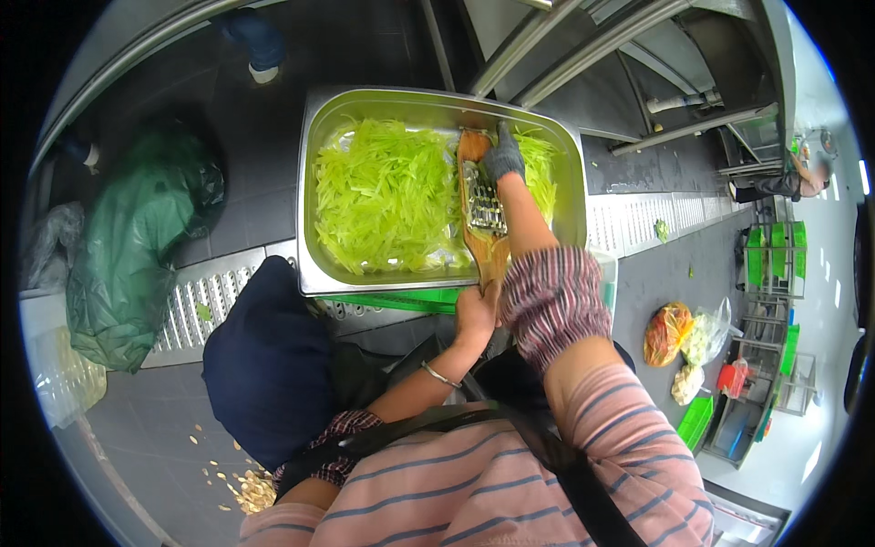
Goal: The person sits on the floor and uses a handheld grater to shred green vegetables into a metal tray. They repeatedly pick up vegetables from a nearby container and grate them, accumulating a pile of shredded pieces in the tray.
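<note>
A wooden-framed grater [484,205] with a metal shredding plate leans inside a deep stainless-steel pan [305,205]. My left hand [476,314], bare, grips its handle at the pan's near rim. Over the upper part of the metal plate lies my right hand [504,156], in a dark grey glove; whatever may be under its palm is hidden. Pale green vegetable shreds [386,195] fill much of the pan left of the grater, and more shreds [543,171] lie to its right. Beneath the near rim shows a green plastic crate [403,299].
To the left lies a green plastic bag [130,232] on the floor beside a perforated metal drain cover [205,301]. Peelings [253,491] are scattered at lower left. Steel table legs [519,51] stand beyond the pan. Filled bags [666,335] sit at right; a person [786,181] is farther off.
</note>
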### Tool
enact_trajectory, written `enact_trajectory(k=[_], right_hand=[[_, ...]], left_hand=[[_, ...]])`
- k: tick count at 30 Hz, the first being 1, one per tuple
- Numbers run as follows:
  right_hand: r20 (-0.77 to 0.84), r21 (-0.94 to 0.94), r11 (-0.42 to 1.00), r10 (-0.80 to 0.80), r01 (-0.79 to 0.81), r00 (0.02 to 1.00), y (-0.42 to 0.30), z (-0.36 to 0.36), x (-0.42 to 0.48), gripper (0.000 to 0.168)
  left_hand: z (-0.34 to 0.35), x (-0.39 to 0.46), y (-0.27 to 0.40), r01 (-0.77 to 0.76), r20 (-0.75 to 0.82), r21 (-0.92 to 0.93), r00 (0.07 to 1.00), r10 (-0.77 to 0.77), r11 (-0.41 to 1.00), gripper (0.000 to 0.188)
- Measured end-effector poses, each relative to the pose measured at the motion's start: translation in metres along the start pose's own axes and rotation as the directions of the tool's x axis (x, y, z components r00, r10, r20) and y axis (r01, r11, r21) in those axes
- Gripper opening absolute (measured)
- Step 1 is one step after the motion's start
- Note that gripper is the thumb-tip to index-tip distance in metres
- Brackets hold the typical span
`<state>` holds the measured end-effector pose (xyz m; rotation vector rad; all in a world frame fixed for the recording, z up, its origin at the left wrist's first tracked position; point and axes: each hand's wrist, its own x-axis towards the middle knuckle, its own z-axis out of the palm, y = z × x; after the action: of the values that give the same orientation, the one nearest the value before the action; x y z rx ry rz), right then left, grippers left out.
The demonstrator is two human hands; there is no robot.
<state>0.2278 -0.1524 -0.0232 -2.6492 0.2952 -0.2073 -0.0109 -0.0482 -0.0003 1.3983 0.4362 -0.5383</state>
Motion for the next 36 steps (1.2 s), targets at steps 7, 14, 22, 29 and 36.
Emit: enact_trajectory(k=[7,14,22,29,36], right_hand=[[-0.029,-0.136,0.988,-0.083,0.078,0.996,-0.022,-0.033,-0.12,0.072],[-0.162,-0.143,0.99,-0.002,-0.021,0.987,-0.016,-0.001,-0.015,0.062],[-0.166,-0.073,0.985,0.14,-0.154,0.976,-0.022,-0.041,-0.111,0.065],[-0.27,-0.246,0.928,0.21,-0.278,0.94,-0.03,-0.005,-0.048,0.061],[-0.097,-0.272,0.868,0.404,-0.414,0.91,-0.05,-0.012,-0.021,0.059]], left_hand=[[-0.005,-0.009,0.015,0.159,0.058,-0.203,0.987,-0.15,0.966,0.037],[0.009,0.007,-0.021,-0.211,-0.093,0.098,0.971,0.22,0.972,0.047],[-0.002,-0.005,0.012,0.132,0.027,-0.161,0.991,-0.13,0.978,0.039],[0.001,0.002,-0.016,0.168,0.175,-0.418,0.979,-0.103,0.893,0.028],[0.003,0.003,-0.012,-0.098,0.036,-0.137,0.994,0.103,0.986,0.032]])
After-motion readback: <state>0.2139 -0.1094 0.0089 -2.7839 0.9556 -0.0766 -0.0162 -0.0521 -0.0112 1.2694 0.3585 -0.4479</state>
